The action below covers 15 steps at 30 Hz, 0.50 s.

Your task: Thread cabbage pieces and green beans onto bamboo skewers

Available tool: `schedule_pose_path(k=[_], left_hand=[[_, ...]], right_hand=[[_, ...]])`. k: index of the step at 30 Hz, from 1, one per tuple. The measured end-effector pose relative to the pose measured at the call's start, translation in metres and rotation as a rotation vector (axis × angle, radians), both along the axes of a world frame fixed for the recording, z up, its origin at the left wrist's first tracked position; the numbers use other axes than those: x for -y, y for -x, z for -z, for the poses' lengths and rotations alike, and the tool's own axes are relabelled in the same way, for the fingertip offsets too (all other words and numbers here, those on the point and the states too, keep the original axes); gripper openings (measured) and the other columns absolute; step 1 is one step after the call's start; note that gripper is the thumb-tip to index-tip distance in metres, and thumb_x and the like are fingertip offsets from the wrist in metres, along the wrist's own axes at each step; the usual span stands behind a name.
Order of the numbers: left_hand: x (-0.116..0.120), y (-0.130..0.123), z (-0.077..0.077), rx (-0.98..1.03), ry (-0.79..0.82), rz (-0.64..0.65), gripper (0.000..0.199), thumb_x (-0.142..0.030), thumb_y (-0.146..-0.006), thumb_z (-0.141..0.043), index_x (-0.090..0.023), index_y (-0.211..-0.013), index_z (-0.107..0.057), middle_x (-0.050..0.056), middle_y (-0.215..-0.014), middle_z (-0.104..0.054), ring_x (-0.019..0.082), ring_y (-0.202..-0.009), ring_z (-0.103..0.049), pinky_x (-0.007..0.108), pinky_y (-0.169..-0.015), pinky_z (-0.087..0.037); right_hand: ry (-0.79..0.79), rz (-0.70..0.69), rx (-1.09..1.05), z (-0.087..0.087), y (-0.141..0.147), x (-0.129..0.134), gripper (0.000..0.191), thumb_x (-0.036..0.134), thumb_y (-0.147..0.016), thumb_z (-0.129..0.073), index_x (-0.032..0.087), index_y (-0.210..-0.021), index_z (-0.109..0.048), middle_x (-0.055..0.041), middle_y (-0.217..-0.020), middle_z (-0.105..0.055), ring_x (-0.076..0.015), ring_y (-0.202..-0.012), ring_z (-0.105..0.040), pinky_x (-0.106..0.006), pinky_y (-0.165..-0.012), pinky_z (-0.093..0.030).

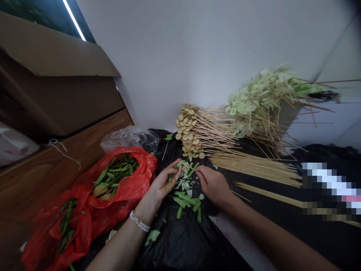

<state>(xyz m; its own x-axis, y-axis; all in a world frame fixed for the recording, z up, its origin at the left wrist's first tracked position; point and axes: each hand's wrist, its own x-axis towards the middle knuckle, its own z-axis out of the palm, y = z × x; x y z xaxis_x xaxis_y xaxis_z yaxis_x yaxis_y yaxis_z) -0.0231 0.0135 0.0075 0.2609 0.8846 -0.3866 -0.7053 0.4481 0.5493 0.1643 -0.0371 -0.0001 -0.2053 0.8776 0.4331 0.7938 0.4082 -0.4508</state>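
My left hand [166,180], with a beaded bracelet [139,221] at the wrist, pinches a piece of green bean between thumb and fingers. Facing it from the right, my right hand [214,185] is closed on a thin bamboo skewer [240,196], whose blunt end sticks out behind the palm. The skewer's point, near the left fingertips, is hard to make out. Below and between both hands lie several cut green bean pieces [187,200] and pale leaf scraps [184,184] on black plastic [180,241].
Skewered round slices [187,130] and skewered cabbage leaves [254,96] are heaped by the wall. Bare skewers [256,167] lie at right. A red bag [113,210] of green beans [118,169] stands at left, near a clear bag [131,137] and a cardboard box [62,94].
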Motion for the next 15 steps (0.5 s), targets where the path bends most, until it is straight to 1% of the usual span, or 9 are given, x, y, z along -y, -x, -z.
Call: schedule_pose_path(k=[2, 4, 7, 9, 12, 15], left_hand=[[-0.0006, 0.0, 0.0023, -0.004, -0.012, -0.011, 0.047, 0.015, -0.075, -0.043, -0.007, -0.113, -0.06, 0.013, -0.102, -0.067, 0.015, -0.091, -0.069, 0.017, -0.078, -0.057], [-0.0009, -0.0003, 0.0028, -0.013, -0.032, -0.031, 0.045, 0.012, -0.079, -0.044, -0.009, -0.115, -0.06, 0.013, -0.104, -0.068, 0.015, -0.094, -0.068, 0.018, -0.079, -0.057], [-0.0007, -0.001, 0.0015, -0.044, -0.054, -0.049, 0.04, 0.007, -0.083, -0.046, -0.01, -0.115, -0.062, 0.011, -0.103, -0.069, 0.014, -0.091, -0.069, 0.018, -0.077, -0.058], [0.0, -0.0012, 0.0006, -0.058, -0.063, -0.028, 0.037, 0.005, -0.083, -0.05, -0.013, -0.112, -0.064, 0.009, -0.101, -0.069, 0.011, -0.082, -0.069, 0.015, -0.07, -0.058], [0.0016, -0.0012, 0.0004, -0.07, -0.071, 0.017, 0.035, 0.004, -0.08, -0.056, -0.015, -0.107, -0.067, 0.006, -0.095, -0.068, 0.007, -0.07, -0.065, 0.009, -0.054, -0.053], [0.0031, -0.0014, 0.0006, -0.079, -0.069, 0.052, 0.035, 0.003, -0.077, -0.061, -0.015, -0.106, -0.067, 0.006, -0.092, -0.067, 0.005, -0.063, -0.061, 0.008, -0.047, -0.047]], right_hand=[[0.002, -0.004, 0.009, -0.0005, 0.0012, 0.0012, 0.023, 0.023, -0.097, -0.036, 0.02, -0.092, -0.058, -0.003, -0.088, -0.067, -0.0142, -0.083, -0.061, -0.023, -0.075, -0.039], [0.008, -0.006, 0.022, -0.0011, 0.0021, 0.0021, 0.024, 0.023, -0.097, -0.036, 0.02, -0.092, -0.059, -0.0033, -0.088, -0.067, -0.0141, -0.084, -0.061, -0.022, -0.075, -0.039], [0.014, -0.001, 0.046, -0.0016, 0.0025, 0.0024, 0.024, 0.023, -0.097, -0.035, 0.02, -0.092, -0.059, -0.0034, -0.088, -0.067, -0.014, -0.084, -0.062, -0.022, -0.074, -0.039], [0.018, 0.007, 0.062, -0.0011, 0.0022, 0.0021, 0.024, 0.023, -0.097, -0.035, 0.02, -0.093, -0.059, -0.0031, -0.087, -0.067, -0.014, -0.083, -0.062, -0.022, -0.073, -0.039], [0.026, 0.026, 0.086, 0.0004, 0.0012, 0.0009, 0.023, 0.023, -0.097, -0.036, 0.02, -0.093, -0.058, -0.003, -0.088, -0.067, -0.0143, -0.082, -0.062, -0.023, -0.072, -0.039], [0.036, 0.039, 0.101, 0.0014, 0.0003, -0.0001, 0.023, 0.022, -0.097, -0.036, 0.02, -0.093, -0.058, -0.0032, -0.089, -0.067, -0.0147, -0.082, -0.062, -0.023, -0.071, -0.039]])
